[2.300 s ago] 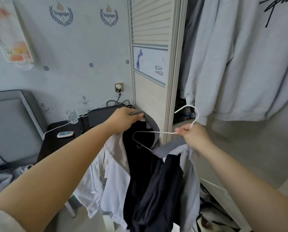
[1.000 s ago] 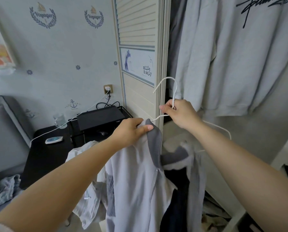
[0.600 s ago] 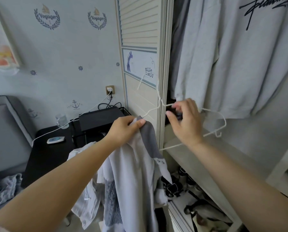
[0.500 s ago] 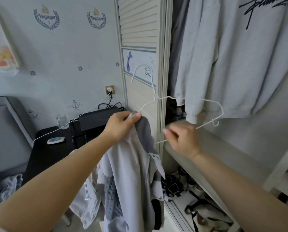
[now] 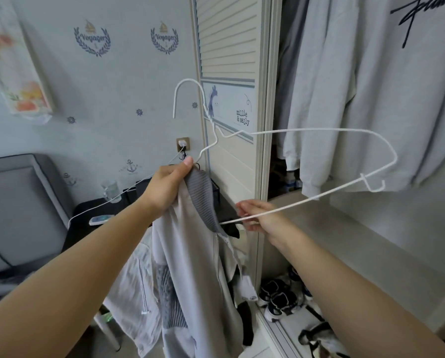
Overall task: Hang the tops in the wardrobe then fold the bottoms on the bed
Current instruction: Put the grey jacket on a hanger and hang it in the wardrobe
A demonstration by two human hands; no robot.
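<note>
I face the open wardrobe (image 5: 265, 151), where a grey sweatshirt (image 5: 371, 86) already hangs. My left hand (image 5: 168, 188) grips the ribbed grey collar of a pale zip-up jacket (image 5: 195, 267), which dangles in front of the wardrobe door with other tops bunched behind it. My right hand (image 5: 259, 217) pinches the bottom bar of a white wire hanger (image 5: 306, 130), its hook pointing up and left. One end of the hanger seems to sit at the collar by my left thumb, though fabric hides it. To do this well I would feed that arm fully into one shoulder, keep the collar taut, then swing the free arm into the other shoulder before lifting it to the rail
</note>
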